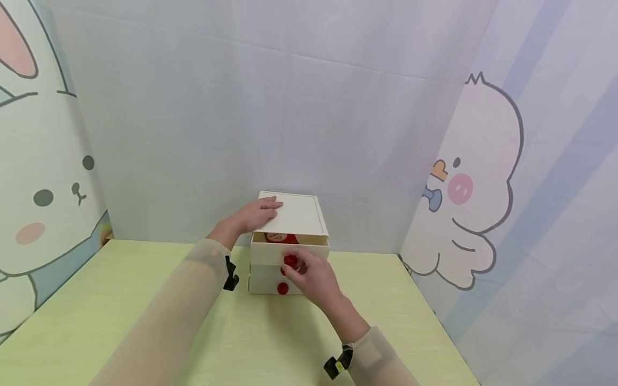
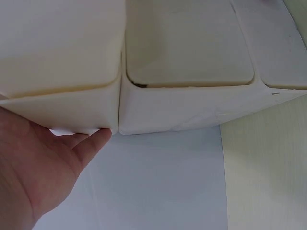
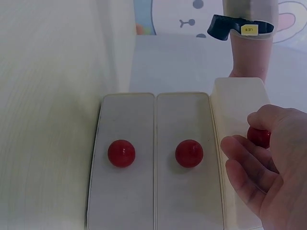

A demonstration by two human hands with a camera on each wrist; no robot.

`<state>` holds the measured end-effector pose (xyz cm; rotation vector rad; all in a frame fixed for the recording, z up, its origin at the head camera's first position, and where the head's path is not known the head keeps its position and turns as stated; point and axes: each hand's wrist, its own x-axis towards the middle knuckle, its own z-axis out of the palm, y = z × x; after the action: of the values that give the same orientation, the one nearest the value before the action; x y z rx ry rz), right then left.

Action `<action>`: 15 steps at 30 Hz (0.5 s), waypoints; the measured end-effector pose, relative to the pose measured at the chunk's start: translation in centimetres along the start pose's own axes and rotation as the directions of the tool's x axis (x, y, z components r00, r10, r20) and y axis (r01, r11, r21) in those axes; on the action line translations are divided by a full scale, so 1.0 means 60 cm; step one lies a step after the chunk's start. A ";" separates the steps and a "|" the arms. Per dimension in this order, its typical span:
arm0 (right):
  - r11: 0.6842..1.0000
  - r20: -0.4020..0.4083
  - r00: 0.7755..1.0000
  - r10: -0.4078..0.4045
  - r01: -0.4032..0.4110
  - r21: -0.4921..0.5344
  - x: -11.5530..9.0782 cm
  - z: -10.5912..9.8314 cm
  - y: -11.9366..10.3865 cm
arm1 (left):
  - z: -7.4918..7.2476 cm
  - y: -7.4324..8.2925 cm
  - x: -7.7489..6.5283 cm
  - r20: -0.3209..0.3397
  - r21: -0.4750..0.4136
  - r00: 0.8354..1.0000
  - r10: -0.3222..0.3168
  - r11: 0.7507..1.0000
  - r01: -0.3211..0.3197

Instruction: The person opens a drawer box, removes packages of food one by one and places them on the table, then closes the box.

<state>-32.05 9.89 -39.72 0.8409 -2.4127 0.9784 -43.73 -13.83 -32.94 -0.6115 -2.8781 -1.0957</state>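
A small white cabinet with three stacked drawers (image 1: 296, 209) stands at the back of the table. Its top drawer (image 1: 264, 254) is pulled partly out. Inside it a red item with pale lettering (image 1: 292, 239) shows, largely hidden under the cabinet top. My right hand (image 1: 315, 274) pinches the round red knob (image 1: 290, 260) of that drawer between thumb and fingers. On the cabinet's top left edge rests my left hand (image 1: 255, 215), its fingers laid over the top. Two lower drawers, each with a red knob (image 3: 121, 153), are closed in the right wrist view.
The cabinet stands on a pale yellow-green table (image 1: 232, 343). Close behind it hangs a plain light curtain (image 1: 193, 134). Side panels carry a cartoon rabbit (image 1: 43, 225) on the left and a cartoon bird (image 1: 483, 161) on the right.
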 end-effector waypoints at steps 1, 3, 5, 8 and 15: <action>1.000 -0.001 1.000 -0.002 0.002 -0.001 -0.001 0.000 0.000 | 0.000 0.000 0.000 0.000 -0.001 1.000 0.001 1.000 -0.001; 1.000 -0.002 1.000 -0.003 0.003 -0.002 -0.002 0.000 -0.001 | 0.000 0.000 0.001 0.000 -0.001 1.000 0.001 1.000 -0.001; 1.000 -0.001 1.000 -0.005 0.005 -0.004 -0.004 0.000 -0.002 | -0.001 0.000 0.001 0.000 -0.001 1.000 0.000 1.000 0.000; 1.000 -0.001 1.000 -0.006 0.006 -0.002 -0.006 0.000 -0.004 | -0.001 0.000 0.000 -0.001 -0.001 1.000 -0.004 1.000 0.004; 1.000 -0.004 1.000 -0.006 0.006 -0.006 -0.011 -0.001 -0.008 | -0.001 -0.001 0.000 -0.003 -0.004 1.000 -0.014 1.000 0.014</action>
<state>-31.22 9.92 -39.83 0.8422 -2.4071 0.9693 -43.77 -13.88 -32.92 -0.5907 -2.8824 -1.1031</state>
